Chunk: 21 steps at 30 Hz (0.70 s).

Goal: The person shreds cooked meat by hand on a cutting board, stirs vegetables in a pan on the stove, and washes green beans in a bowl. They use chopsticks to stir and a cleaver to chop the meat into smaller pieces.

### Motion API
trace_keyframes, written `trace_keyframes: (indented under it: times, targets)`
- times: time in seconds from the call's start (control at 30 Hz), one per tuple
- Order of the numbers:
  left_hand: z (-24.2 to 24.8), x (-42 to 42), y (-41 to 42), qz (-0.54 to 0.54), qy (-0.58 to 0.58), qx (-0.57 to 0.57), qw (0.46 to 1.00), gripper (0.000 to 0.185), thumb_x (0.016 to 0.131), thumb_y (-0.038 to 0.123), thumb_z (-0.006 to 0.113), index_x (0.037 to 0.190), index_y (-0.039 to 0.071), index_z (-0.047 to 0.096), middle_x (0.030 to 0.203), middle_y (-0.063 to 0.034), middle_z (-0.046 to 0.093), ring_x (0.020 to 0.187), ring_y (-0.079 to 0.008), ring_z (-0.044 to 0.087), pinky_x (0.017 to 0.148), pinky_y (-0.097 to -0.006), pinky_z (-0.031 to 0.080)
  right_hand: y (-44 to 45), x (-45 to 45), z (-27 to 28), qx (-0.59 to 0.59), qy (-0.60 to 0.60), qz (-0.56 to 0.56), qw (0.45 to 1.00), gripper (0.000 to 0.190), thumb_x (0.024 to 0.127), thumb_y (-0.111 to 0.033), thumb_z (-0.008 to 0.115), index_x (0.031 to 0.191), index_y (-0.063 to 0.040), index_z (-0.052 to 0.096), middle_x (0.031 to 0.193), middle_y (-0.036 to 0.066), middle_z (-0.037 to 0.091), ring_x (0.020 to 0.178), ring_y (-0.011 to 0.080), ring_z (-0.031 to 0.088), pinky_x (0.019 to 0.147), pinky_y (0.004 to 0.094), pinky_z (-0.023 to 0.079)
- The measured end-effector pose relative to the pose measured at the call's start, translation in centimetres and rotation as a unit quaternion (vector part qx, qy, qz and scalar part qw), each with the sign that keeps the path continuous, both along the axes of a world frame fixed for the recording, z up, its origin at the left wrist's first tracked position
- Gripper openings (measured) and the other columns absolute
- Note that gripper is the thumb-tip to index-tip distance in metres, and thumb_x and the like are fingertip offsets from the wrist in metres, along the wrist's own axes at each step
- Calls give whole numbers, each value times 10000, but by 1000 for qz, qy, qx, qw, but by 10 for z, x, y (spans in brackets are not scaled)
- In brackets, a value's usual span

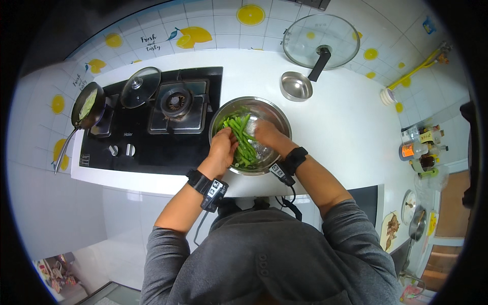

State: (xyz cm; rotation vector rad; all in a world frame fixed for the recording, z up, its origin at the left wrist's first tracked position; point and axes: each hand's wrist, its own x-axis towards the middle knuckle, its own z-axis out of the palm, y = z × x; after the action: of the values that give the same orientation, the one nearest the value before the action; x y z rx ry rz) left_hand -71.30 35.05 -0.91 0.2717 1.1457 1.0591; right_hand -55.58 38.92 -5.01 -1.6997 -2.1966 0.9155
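A round stainless steel bowl stands on the white counter with water and a bunch of green vegetable stalks inside. Over its left rim reaches my left hand, thumb and fingers closed around the left side of the stalks. My right hand is inside the bowl at the right of the bunch, close to the water. Motion blurs its fingers, so whether they grip a stalk is unclear. Each wrist wears a black strap with a small device.
Left of the bowl, a black gas hob carries a glass lid and a frying pan with pale green food. A small steel bowl and large glass lid are behind. Bottles and a board with food are rightward.
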Motion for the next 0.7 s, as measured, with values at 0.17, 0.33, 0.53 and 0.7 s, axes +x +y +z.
trace_keyframes:
  times: [0.17,0.33,0.53,0.7]
  targets:
    - [3,3,5,48,-165,41,984,393,932,349,341,1056,-8,448,982,-124,519,891,-224,517,801,-329,449,11,14,-6,-107,97,-69,987,273,774,-77,498,990,88,520,942,236,593,866,331,590,751,385,479]
    - [5,17,9,54,-266,-35,962,436,923,408,330,1123,37,439,1104,-116,490,952,-231,489,834,-330,412,-25,-6,21,-130,592,-42,794,293,860,-96,442,1118,35,490,1115,128,551,949,231,569,860,322,437]
    - [24,38,-7,19,-308,55,950,480,915,435,300,1213,77,416,1187,-113,480,1114,-269,439,995,-425,305,-38,-34,29,226,83,35,970,356,887,-148,395,1206,6,430,1261,145,430,1092,271,456,929,365,373]
    - [31,20,-11,-113,-331,43,936,658,879,579,202,1293,91,353,1272,-105,436,1179,-238,386,998,-396,256,3,-4,-4,135,146,-88,976,351,877,-199,399,1181,-40,472,1147,170,500,897,300,577,806,338,446]
